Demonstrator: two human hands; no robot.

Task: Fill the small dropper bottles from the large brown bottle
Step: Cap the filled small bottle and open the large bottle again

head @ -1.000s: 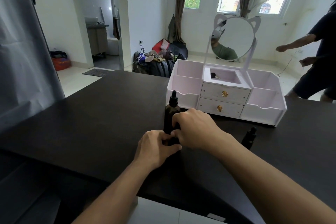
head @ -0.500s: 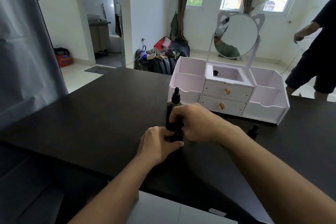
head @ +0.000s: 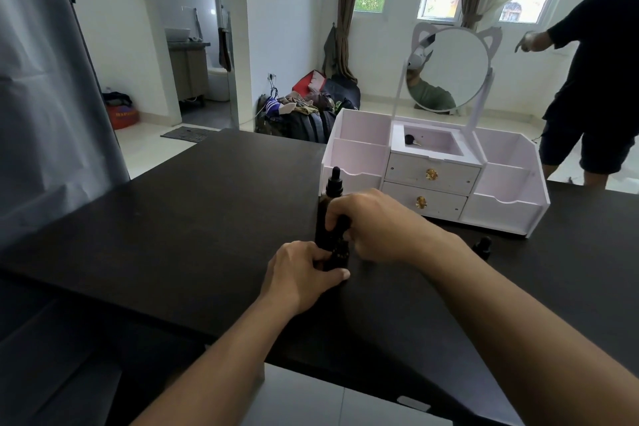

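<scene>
A large brown bottle [head: 324, 214] with a black dropper cap stands upright on the black table [head: 193, 218], just behind my hands. In front of it stands a small dark dropper bottle [head: 339, 254]. My left hand [head: 304, 271] grips that small bottle's body low down. My right hand [head: 377, 225] pinches its black cap from above, fingers curled round it. A second small dropper bottle [head: 483, 247] stands to the right, partly hidden by my right forearm.
A white cosmetic organiser [head: 501, 207] with two gold-knobbed drawers and a cat-ear mirror [head: 449, 69] stands behind the bottles. A small black dropper bulb [head: 410, 140] lies in its top tray. Another person [head: 594, 79] in dark clothes stands beyond the table at right.
My right hand's fingers have shifted on the small bottle's cap, and more of the cap shows. The person at the back right has moved and now points leftward. My view has tilted slightly.
</scene>
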